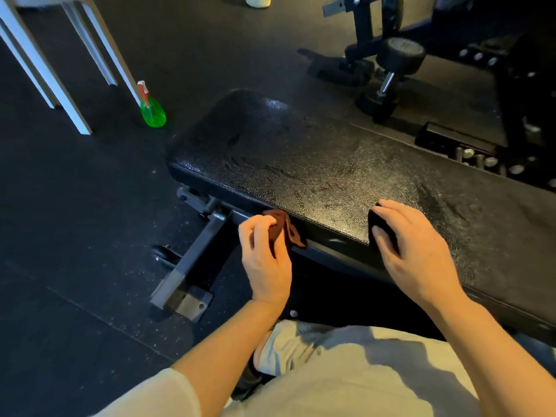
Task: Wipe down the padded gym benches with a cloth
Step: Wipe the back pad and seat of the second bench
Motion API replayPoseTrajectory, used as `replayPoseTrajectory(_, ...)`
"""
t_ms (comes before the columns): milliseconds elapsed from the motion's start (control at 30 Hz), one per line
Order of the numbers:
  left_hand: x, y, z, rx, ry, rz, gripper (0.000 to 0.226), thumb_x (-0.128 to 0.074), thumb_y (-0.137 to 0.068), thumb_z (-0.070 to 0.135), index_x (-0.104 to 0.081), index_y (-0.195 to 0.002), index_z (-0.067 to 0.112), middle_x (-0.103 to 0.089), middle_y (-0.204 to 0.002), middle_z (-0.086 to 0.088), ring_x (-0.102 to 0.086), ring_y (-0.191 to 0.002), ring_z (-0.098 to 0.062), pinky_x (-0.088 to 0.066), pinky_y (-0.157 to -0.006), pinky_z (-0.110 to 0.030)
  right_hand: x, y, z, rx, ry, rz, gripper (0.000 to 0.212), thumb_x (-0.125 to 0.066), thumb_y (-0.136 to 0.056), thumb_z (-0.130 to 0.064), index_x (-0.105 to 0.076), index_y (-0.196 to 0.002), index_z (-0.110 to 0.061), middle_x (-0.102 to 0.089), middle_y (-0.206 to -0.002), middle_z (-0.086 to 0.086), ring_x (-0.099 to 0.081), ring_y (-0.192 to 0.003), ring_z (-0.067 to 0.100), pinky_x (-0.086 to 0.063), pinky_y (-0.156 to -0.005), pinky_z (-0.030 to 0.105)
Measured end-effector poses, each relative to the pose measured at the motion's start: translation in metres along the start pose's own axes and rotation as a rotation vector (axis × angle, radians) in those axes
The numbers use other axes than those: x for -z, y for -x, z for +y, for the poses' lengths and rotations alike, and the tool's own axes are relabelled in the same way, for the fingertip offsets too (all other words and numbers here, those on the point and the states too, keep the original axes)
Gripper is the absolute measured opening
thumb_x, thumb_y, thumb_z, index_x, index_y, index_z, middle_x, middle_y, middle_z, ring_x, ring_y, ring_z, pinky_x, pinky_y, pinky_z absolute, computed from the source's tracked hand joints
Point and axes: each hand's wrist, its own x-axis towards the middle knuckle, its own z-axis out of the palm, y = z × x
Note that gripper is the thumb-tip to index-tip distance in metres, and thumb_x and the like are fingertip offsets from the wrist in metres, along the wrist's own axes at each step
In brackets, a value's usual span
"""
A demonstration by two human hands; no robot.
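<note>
Floor [75, 236]: dark speckled rubber matting, with a faint seam running diagonally across the near left.
Far left: white legs [45, 73] of a table or chair, standing on the floor.
Beside the white legs: a green spray bottle [152, 111] with a red and white trigger head, on the floor.
Far centre: base of a pale container [258, 0], cut off by the top edge.
Far right: a black dumbbell [391, 76] on the floor, near a black metal frame [365, 31].
Light: dim and warm.
</note>
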Motion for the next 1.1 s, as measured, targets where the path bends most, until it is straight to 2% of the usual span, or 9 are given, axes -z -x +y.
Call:
replayPoseTrajectory(133, -0.001, 0.025, 0.003, 0.012, 0.047, -0.14, 0.035, -0.061, -0.087, -0.01, -0.048, -0.104, 0.018, -0.041, -0.107, 0.008, -0.045, -0.097, 0.008, -0.036, -0.087, -0.003, 0.008, 0.017, 0.015, -0.088, 0.03, 0.014, 0.034, -0.055, -0.095, -0.02, -0.062, -0.126, -0.006, -0.058, -0.133, 0.009, -0.048, -0.126, 0.024, -0.035, -0.101, 0.028)
replayPoseTrajectory(233, -0.006, 0.022, 0.022, -0.106, 0.101, -0.095, 0.022, -0.057, -0.09, 0.001, -0.05, -0.107, 0.013, -0.043, -0.109, 0.0, -0.044, -0.105, 0.006, -0.036, -0.094, -0.007, 0.011, 0.023, 0.021, -0.133, 0.028, 0.04, 0.036, -0.053, -0.097, -0.022, -0.06, -0.128, -0.005, -0.057, -0.135, 0.01, -0.047, -0.127, 0.025, -0.034, -0.103, 0.029)
replayPoseTrajectory(367, -0.02, 0.016, 0.023, -0.204, 0.078, -0.129, 0.021, -0.056, -0.09, 0.011, -0.053, -0.111, 0.014, -0.046, -0.112, -0.003, -0.052, -0.102, -0.017, -0.039, -0.096, -0.011, 0.007, 0.032, 0.018, -0.141, 0.016, 0.052, 0.038, -0.053, -0.097, -0.02, -0.057, -0.131, -0.003, -0.054, -0.138, 0.011, -0.044, -0.131, 0.026, -0.027, -0.107, 0.028)
replayPoseTrajectory(433, -0.023, 0.024, 0.01, -0.214, 0.055, -0.177, 0.021, -0.054, -0.088, 0.011, -0.053, -0.109, 0.016, -0.046, -0.11, -0.001, -0.054, -0.099, -0.018, -0.044, -0.093, -0.016, 0.005, 0.032, 0.016, -0.158, 0.014, 0.05, 0.038, -0.051, -0.098, -0.021, -0.056, -0.131, -0.004, -0.053, -0.139, 0.01, -0.043, -0.132, 0.025, -0.026, -0.106, 0.026)
replayPoseTrajectory(533, -0.018, 0.041, 0.0, -0.182, 0.039, -0.282, 0.02, -0.049, -0.087, 0.012, -0.052, -0.106, 0.02, -0.046, -0.105, 0.003, -0.056, -0.091, -0.023, -0.05, -0.08, -0.033, 0.007, 0.033, 0.016, -0.161, 0.018, 0.043, 0.039, -0.05, -0.098, -0.022, -0.055, -0.133, -0.005, -0.051, -0.141, 0.008, -0.041, -0.134, 0.023, -0.024, -0.107, 0.025)
replayPoseTrajectory(700, -0.019, 0.026, 0.031, -0.444, 0.076, -0.231, 0.018, -0.052, -0.093, 0.004, -0.054, -0.109, 0.014, -0.048, -0.109, -0.003, -0.053, -0.095, -0.023, -0.047, -0.088, -0.026, 0.007, 0.036, 0.023, -0.129, 0.009, 0.043, 0.04, -0.05, -0.099, -0.021, -0.054, -0.135, -0.004, -0.05, -0.142, 0.01, -0.04, -0.136, 0.025, -0.024, -0.11, 0.028)
replayPoseTrajectory(867, -0.032, 0.016, 0.026, -0.573, -0.127, -0.151, 0.02, -0.047, -0.096, 0.007, -0.057, -0.108, 0.02, -0.054, -0.11, 0.001, -0.051, -0.096, -0.027, -0.043, -0.08, -0.04, 0.007, 0.037, 0.022, -0.127, 0.015, 0.047, 0.041, -0.048, -0.099, -0.024, -0.053, -0.136, -0.006, -0.05, -0.143, 0.009, -0.04, -0.136, 0.024, -0.028, -0.112, 0.033)
replayPoseTrajectory(1033, -0.031, 0.016, 0.024, -0.592, -0.119, -0.188, 0.024, -0.033, -0.101, 0.013, -0.055, -0.11, 0.017, -0.049, -0.111, -0.004, -0.049, -0.094, -0.032, -0.035, -0.086, -0.02, 0.005, 0.037, 0.024, -0.112, 0.036, 0.066, 0.04, -0.048, -0.1, -0.025, -0.055, -0.133, -0.005, -0.052, -0.14, 0.01, -0.043, -0.134, 0.025, -0.034, -0.11, 0.035)
replayPoseTrajectory(1100, -0.031, 0.02, 0.02, -0.605, -0.12, -0.226, 0.027, -0.03, -0.099, 0.009, -0.054, -0.11, 0.017, -0.046, -0.11, -0.005, -0.048, -0.094, -0.031, -0.034, -0.09, -0.02, 0.005, 0.037, 0.022, -0.113, 0.032, 0.064, 0.04, -0.047, -0.1, -0.025, -0.055, -0.133, -0.005, -0.052, -0.14, 0.01, -0.043, -0.134, 0.025, -0.035, -0.109, 0.036)
